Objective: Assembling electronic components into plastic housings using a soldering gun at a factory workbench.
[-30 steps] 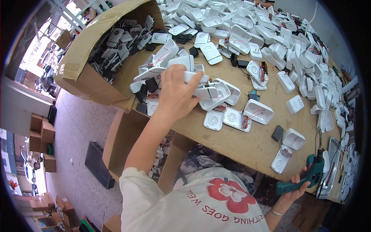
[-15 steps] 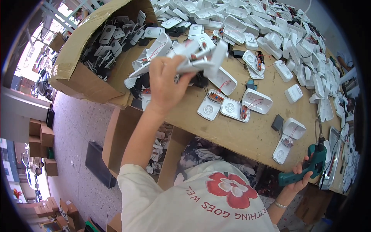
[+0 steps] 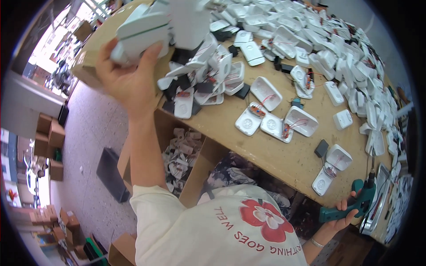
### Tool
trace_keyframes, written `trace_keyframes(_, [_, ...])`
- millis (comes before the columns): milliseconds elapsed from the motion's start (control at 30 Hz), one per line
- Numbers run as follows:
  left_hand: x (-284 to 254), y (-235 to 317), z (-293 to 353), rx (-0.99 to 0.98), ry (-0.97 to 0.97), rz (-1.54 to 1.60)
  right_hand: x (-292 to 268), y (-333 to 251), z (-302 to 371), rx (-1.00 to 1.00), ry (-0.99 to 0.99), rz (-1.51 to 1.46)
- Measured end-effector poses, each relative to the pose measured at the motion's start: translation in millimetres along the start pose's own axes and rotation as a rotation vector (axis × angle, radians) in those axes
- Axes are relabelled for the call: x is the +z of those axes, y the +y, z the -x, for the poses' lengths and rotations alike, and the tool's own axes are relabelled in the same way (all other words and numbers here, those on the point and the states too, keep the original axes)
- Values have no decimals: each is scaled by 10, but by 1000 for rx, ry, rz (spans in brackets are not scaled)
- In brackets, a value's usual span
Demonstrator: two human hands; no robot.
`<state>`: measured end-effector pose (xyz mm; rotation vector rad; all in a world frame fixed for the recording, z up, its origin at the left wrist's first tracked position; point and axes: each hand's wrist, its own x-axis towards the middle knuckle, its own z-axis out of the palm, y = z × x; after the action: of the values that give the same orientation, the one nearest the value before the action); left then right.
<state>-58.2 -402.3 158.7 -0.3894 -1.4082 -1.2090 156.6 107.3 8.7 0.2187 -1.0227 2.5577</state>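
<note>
The step in hand looks to be handling a load of white casings [image 3: 144, 33] with the left hand [image 3: 130, 82], while the right hand [image 3: 339, 220] keeps a tool at the ready. The casings are held up at 10 o'clock, in front of the tan box [image 3: 88, 55], clear of the counter [image 3: 284, 155]. A blurred white piece shows just past them toward 11 o'clock; whether it is part of the same grip, I cannot tell.

The next move, in my judgement, calls for a steady squeeze and a level wrist, since a loose bundle like this could slide apart if the thumb eased too soon.

The left forearm rises from 7 o'clock, nearly straight up, with the wrist cocked a little toward 10 o'clock. The left hand is pinching the casings from below, thumb on their 4 o'clock side and fingers curled around the 8 o'clock side.

At 4 o'clock, the right hand is wrapped around the handle of a green driver [image 3: 366, 195], palm under it, fingertips over its upper edge. That wrist sits low, just off the counter's near edge, and the bit points to 12 o'clock. Between the hands, unlidded units [image 3: 266, 93] with red wires lie on the counter, none touched by either hand.
</note>
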Motion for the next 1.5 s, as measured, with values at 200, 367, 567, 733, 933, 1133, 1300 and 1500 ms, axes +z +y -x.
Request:
trace_keyframes(200, [-1339, 324, 758, -200, 16, -452, 11, -14, -212, 86, -32, 10])
trace_keyframes(367, [-2130, 282, 1782, -505, -104, -1086, 179, 34, -384, 132, -69, -8])
trace_keyframes(567, [-2689, -217, 2712, -766, -174, -1270, 417, 62, -392, 194, -78, 8])
trace_keyframes(733, [-2942, -803, 3128, -1096, 75, -1171, 551, -28, -312, 194, -48, 40])
trace_keyframes(933, [-3247, -1146, 3358, -1513, 174, -1192, 635, -3, -332, 177, -34, 37])
trace_keyframes(1133, [-2722, -614, 2311, -1125, 118, -590, 491, -161, -397, 144, -88, -67])
trace_keyframes(1300, [-1169, 20, 1215, -561, -307, -117, 310, -168, -370, 92, -38, -20])
trace_keyframes(1500, [1, -353, 244, 37, -753, -746, 246, -183, -176, 32, -5, 41])
